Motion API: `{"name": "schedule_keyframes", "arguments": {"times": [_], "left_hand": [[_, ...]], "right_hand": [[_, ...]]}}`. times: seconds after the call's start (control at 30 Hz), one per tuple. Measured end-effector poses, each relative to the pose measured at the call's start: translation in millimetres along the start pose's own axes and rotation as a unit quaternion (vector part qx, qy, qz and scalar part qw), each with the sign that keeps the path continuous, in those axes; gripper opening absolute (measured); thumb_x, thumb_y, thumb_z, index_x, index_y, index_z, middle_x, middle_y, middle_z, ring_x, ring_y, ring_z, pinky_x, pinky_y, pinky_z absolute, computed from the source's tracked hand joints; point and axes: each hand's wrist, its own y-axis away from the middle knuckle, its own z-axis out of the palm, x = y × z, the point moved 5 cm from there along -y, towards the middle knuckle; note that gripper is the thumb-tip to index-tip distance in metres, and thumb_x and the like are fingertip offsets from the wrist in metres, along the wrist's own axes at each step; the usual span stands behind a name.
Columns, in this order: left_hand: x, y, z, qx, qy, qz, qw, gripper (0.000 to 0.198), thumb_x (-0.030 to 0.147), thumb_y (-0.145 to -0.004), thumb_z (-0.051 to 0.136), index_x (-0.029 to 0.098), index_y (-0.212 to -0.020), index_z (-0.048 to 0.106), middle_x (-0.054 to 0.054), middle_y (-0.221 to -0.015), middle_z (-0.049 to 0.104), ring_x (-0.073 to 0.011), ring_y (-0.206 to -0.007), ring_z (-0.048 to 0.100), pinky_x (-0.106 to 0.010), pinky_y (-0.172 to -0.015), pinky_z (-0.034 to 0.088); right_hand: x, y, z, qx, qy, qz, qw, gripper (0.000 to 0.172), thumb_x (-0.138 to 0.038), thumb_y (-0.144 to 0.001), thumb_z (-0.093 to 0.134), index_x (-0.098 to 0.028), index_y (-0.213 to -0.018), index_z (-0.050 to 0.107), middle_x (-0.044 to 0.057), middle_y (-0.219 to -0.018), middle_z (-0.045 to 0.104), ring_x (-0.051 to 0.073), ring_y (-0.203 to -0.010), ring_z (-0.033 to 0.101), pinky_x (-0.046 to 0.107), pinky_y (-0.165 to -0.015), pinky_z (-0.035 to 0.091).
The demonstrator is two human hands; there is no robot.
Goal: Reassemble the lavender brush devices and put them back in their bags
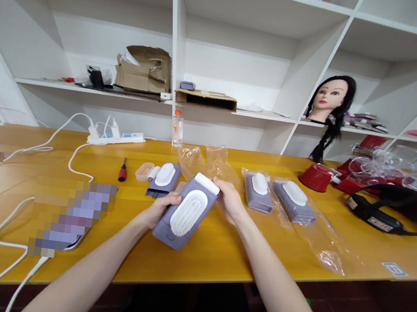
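The left hand and right hand are clamping a lilac brush unit between them, above the yellow surface at six o'clock. Its smooth plastic could be slipping if the grip eases, and a fall could be striking the matching unit at two o'clock.

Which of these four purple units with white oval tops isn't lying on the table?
The purple unit held between the left hand and right hand; the other three lie on the yellow table.
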Motion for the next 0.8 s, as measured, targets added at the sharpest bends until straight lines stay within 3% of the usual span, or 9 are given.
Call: {"name": "schedule_keyframes", "arguments": {"times": [0.1,0.27,0.4,0.57,0.8], "left_hand": [[-1,0,0.7,-0.001,0.02,-0.017,1.0,0.047,0.034,-0.067,0.062,0.013,-0.109,0.061,-0.014,-0.09,0.071,-0.0358,-0.086,0.065,-0.048,-0.078,0.048],[-1,-2,0.7,-0.016,0.075,-0.046,0.996,0.053,0.038,-0.074,0.054,0.009,-0.119,0.055,-0.017,-0.1,0.069,-0.0358,-0.09,0.065,-0.049,-0.083,0.046],[-1,-5,3.9,-0.026,0.113,-0.048,0.992,0.058,0.038,-0.078,0.05,0.008,-0.127,0.047,-0.018,-0.105,0.067,-0.0352,-0.091,0.064,-0.049,-0.085,0.046],[-3,-6,9.4,-0.004,0.132,-0.043,0.99,0.058,0.038,-0.083,0.044,0.008,-0.133,0.039,-0.019,-0.107,0.065,-0.0345,-0.09,0.065,-0.051,-0.085,0.045],[-2,-4,13.2,0.045,0.113,-0.036,0.992,0.061,0.038,-0.083,0.043,0.007,-0.134,0.036,-0.021,-0.104,0.066,-0.0343,-0.086,0.066,-0.051,-0.083,0.045]], "right_hand": [[-1,-1,-1,-0.03,-0.05,0.047,0.997,0.027,-0.042,-0.076,0.058,-0.018,-0.081,0.068,-0.001,-0.065,0.06,0.01,-0.058,0.05,0.019,-0.051,0.038],[-8,-2,-6,-0.019,-0.028,0.031,0.999,0.039,-0.051,-0.08,0.05,-0.02,-0.096,0.067,0.003,-0.084,0.065,0.012,-0.07,0.055,0.022,-0.064,0.042],[-4,-6,-7,0.002,0.002,0.015,1.0,0.031,-0.043,-0.075,0.058,-0.022,-0.097,0.066,0.002,-0.082,0.062,0.013,-0.071,0.054,0.024,-0.063,0.041],[5,-10,-9,0.018,-0.003,0.015,1.0,0.025,-0.037,-0.074,0.06,-0.024,-0.094,0.066,0.0,-0.079,0.06,0.012,-0.07,0.052,0.023,-0.059,0.04],[4,-10,-7,0.01,-0.024,0.025,0.999,0.029,-0.042,-0.078,0.054,-0.024,-0.098,0.065,0.002,-0.085,0.063,0.012,-0.066,0.054,0.022,-0.055,0.04]]}}
